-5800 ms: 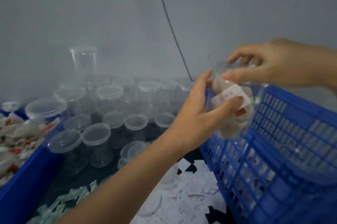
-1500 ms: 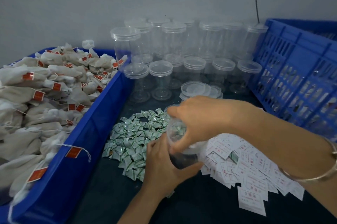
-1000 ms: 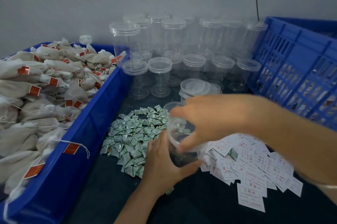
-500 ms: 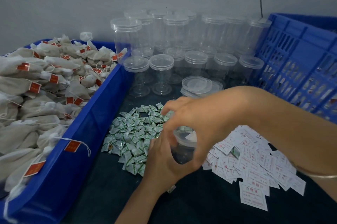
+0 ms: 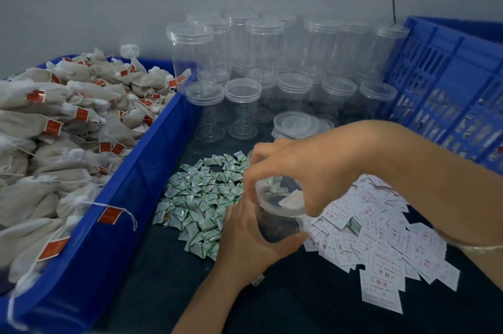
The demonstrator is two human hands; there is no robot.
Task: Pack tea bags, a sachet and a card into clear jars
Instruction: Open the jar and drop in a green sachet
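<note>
Two hands held one clear jar [image 5: 280, 220]: my left hand [image 5: 249, 238], wrist low, wrapped its fingers round the body, and my right hand [image 5: 313, 170] arched over the mouth, fingers curled on the rim. Left of the jar lay sachets [image 5: 201, 197], right of it cards [image 5: 381, 241], both heaps beyond counting.

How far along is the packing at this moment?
Done: filled jars show inside the slotted crate. In hand: left hand grips a jar, right hand works its top; it looks mostly empty. Left: rows of empty jars, plus heaps of tea bags, sachets and cards.
</note>
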